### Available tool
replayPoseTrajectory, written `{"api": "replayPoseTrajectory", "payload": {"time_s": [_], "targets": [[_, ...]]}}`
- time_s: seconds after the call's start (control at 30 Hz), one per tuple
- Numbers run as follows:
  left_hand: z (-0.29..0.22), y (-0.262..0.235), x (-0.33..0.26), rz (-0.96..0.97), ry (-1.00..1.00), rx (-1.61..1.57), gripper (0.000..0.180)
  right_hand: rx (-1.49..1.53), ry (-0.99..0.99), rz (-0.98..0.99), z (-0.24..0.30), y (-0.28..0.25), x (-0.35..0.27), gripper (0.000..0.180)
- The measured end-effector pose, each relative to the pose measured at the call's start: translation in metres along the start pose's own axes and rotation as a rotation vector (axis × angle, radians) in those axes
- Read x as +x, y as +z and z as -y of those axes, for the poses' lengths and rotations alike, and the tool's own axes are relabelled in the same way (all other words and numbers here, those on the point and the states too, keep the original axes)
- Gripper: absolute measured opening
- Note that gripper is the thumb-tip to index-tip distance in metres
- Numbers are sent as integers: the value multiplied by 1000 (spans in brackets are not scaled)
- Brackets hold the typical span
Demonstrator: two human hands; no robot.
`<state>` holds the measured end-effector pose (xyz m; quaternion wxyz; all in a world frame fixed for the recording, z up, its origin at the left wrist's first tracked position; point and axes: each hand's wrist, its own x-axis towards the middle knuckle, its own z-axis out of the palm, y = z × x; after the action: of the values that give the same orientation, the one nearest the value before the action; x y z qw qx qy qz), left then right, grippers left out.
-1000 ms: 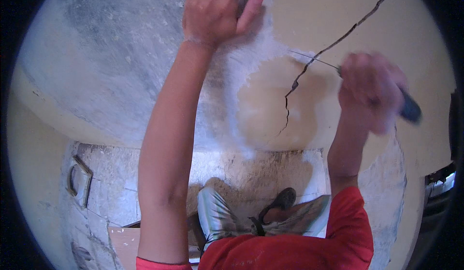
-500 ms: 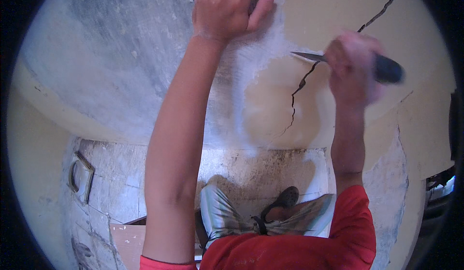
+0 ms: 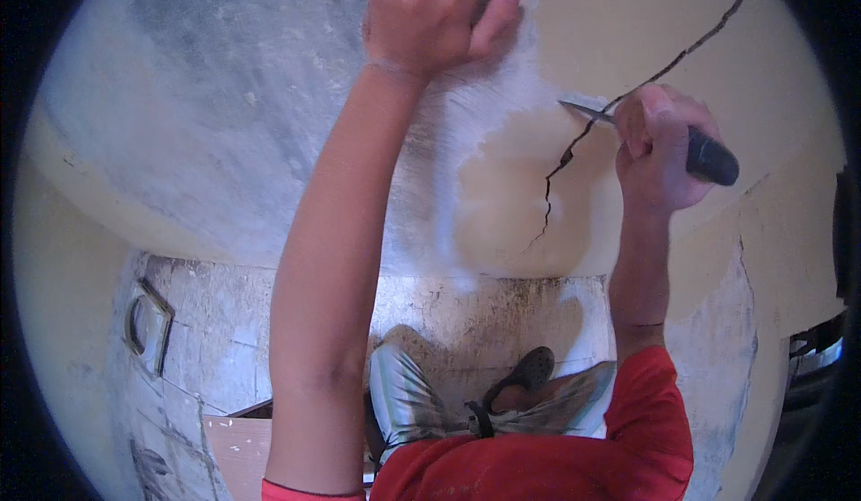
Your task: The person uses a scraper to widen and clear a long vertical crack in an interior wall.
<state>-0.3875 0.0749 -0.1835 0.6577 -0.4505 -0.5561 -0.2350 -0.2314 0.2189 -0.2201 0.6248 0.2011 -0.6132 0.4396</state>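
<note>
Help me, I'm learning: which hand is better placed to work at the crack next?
Probably the right hand: it grips the dark-handled tool near the crack; the left hand seems flat on the wall.

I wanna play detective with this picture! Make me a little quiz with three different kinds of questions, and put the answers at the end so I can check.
1. Pick one: which hand grips the pointed tool? A) left B) right C) both
2. True or false: the shirt sleeves are blue.
3. Fill in the missing word: a dark, jagged ____ runs across the tan wall.

Key:
1. B, the right hand.
2. False: the shirt sleeves are red.
3. crack
</note>
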Motion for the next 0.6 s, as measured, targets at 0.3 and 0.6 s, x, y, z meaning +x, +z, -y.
{"api": "replayPoseTrajectory", "payload": {"time_s": [0.3,0.6], "targets": [[8,2,-3,-85,49,12,55,-111,-85,173,12,-14,1,23],[7,-4,-6,-5,7,-4,55,-238,-78,97,23,0,-7,25]]}}
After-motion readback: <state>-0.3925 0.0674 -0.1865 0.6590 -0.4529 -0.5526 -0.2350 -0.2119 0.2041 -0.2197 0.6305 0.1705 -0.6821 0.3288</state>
